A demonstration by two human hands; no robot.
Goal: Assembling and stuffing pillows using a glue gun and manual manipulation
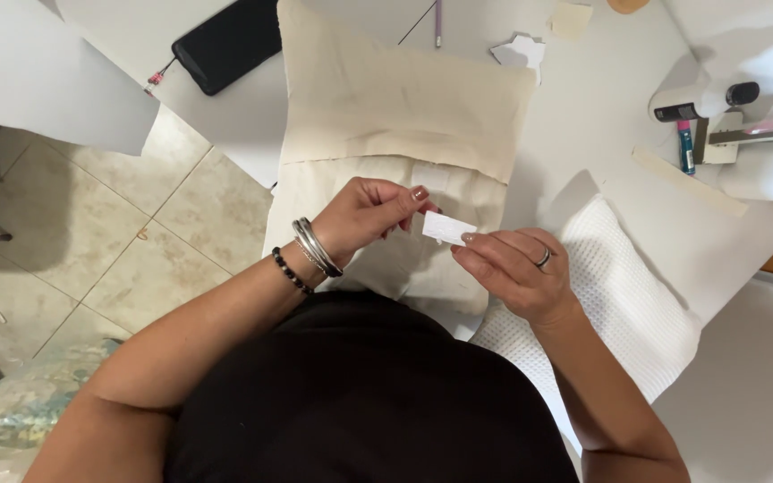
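Both hands pinching a little white strip over the cream cushion cover

The left hand and right hand each grip an end of the small white strip, held just above the cream cushion cover near the table's front edge. A white waffle cloth lies just right of it; a black phone sits by the far left corner, a sewing machine at the right edge.

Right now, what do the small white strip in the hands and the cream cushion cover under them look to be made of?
White strip: looks like stiff fabric tape or paper with a matte finish; it stays flat between both hands.
Cream cushion cover: seemingly plain woven cotton or canvas, matte, with soft creases and a folded flap.
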